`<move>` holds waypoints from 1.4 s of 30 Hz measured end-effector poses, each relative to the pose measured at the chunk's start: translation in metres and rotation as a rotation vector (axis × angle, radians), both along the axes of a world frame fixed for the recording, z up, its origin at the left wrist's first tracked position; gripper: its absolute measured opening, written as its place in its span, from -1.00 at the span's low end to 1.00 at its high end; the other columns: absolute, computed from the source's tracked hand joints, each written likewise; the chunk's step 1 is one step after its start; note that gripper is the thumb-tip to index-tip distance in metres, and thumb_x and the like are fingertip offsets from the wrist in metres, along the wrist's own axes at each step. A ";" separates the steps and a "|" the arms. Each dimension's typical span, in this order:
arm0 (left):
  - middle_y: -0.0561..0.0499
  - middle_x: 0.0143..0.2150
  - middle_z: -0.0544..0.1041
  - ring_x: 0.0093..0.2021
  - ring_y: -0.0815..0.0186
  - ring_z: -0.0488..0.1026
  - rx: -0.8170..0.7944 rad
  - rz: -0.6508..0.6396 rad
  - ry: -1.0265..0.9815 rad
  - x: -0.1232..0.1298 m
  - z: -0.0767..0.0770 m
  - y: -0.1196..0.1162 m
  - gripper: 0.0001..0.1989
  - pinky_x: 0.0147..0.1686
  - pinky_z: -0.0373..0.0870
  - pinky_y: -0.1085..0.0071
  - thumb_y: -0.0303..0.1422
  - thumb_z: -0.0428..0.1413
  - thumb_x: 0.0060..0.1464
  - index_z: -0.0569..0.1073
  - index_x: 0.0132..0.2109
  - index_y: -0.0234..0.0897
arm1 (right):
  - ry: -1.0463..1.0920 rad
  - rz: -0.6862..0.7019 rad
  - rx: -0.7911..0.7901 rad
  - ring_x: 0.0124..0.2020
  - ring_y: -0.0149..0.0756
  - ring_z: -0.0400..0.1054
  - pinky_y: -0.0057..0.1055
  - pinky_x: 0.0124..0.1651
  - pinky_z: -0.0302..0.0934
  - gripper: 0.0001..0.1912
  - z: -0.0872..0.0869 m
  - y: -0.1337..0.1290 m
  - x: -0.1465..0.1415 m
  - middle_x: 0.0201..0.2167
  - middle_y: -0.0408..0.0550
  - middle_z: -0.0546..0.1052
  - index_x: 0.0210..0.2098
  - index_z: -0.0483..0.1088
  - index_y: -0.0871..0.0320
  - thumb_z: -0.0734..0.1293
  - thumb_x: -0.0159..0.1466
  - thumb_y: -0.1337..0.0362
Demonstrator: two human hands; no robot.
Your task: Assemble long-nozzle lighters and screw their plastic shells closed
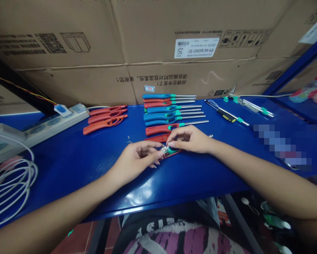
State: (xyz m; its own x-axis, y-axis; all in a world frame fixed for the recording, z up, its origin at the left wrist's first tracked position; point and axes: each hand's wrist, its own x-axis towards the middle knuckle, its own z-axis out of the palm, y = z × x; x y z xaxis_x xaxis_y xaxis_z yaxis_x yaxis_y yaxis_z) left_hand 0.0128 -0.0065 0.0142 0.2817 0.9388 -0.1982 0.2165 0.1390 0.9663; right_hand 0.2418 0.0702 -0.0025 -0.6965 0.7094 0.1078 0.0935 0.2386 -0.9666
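My left hand (137, 158) is closed, thumb and index finger pinching a small clear, shiny part (164, 150). My right hand (191, 138) is closed too, its fingertips at the top of that part beside a small green piece (171, 151). Whether the right fingers grip the part itself or something tiny on it is hidden. Under both hands lies a red utility lighter body (158, 137), mostly covered. Just beyond them rests a row of long-necked utility lighters (160, 116) with blue or red handles, green collars and metal tubes.
Several red-orange lighter handles (105, 121) lie at left, near a white power strip (42, 130) and coiled white cable (12, 187). A yellow-black screwdriver (225, 115) and metal tubes with green ends (255, 107) lie at right. Cardboard (95, 77) stands behind the blue table (100, 187).
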 end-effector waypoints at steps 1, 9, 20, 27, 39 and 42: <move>-0.04 -0.32 0.67 -0.35 0.30 0.58 0.036 -0.002 0.034 -0.002 0.002 0.001 -0.68 -0.34 0.51 0.43 -0.20 0.31 0.07 0.61 -0.11 -0.33 | -0.002 -0.016 0.005 -0.51 -0.49 0.29 -0.50 -0.47 0.17 -0.72 0.001 0.000 0.000 -0.42 -0.12 0.53 -0.28 0.54 0.22 0.47 0.23 0.09; -0.02 -0.23 0.66 -0.21 0.22 0.53 0.378 -0.168 0.469 -0.013 0.011 0.001 -0.82 -0.18 0.40 0.33 -0.22 0.24 0.17 0.68 -0.20 -0.19 | 0.014 -0.074 0.047 -0.40 -0.45 0.33 -0.45 -0.34 0.22 -0.74 0.001 0.001 0.001 -0.32 -0.09 0.49 -0.27 0.54 0.21 0.43 0.27 0.11; -0.06 -0.18 0.61 -0.13 0.19 0.49 0.639 -0.252 0.677 -0.014 0.009 0.000 -0.80 -0.10 0.37 0.26 -0.37 0.09 0.31 0.63 -0.12 -0.25 | -0.013 -0.043 0.076 -0.38 -0.41 0.35 -0.42 -0.32 0.24 -0.74 0.001 0.001 0.000 -0.32 -0.06 0.54 -0.26 0.53 0.21 0.41 0.30 0.10; -0.02 -0.24 0.58 -0.30 0.29 0.49 0.567 -0.286 0.717 -0.015 0.012 -0.007 -0.80 -0.34 0.33 0.41 -0.29 0.12 0.30 0.62 -0.10 -0.21 | -0.017 -0.041 0.102 -0.35 -0.38 0.38 -0.39 -0.27 0.29 -0.74 0.000 0.001 0.001 -0.29 -0.03 0.56 -0.26 0.53 0.21 0.39 0.31 0.10; -0.03 -0.23 0.55 -0.32 0.31 0.50 0.595 -0.300 0.727 -0.013 0.005 -0.011 -0.77 -0.29 0.39 0.41 -0.38 0.15 0.26 0.64 0.00 -0.18 | -0.193 0.059 0.436 -0.49 -0.49 0.22 -0.46 -0.42 0.15 -0.85 0.004 -0.005 0.002 -0.27 -0.05 0.51 -0.23 0.53 0.20 0.38 0.32 0.24; -0.05 -0.21 0.54 -0.27 0.28 0.52 0.616 -0.304 0.735 -0.014 0.003 -0.012 -0.76 -0.22 0.42 0.38 -0.38 0.12 0.30 0.64 0.01 -0.16 | -0.241 0.081 0.488 -0.49 -0.49 0.17 -0.46 -0.41 0.13 -0.90 0.005 -0.008 0.000 -0.27 -0.08 0.50 -0.22 0.52 0.18 0.39 0.31 0.28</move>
State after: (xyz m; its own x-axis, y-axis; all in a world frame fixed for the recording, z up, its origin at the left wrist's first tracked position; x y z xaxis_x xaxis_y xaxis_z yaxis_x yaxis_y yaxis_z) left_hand -0.0011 -0.0183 0.0168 0.5295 0.8448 0.0768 0.7313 -0.5005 0.4633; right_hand 0.2419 0.0619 0.0021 -0.7927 0.5598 0.2412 0.2611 0.6695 -0.6954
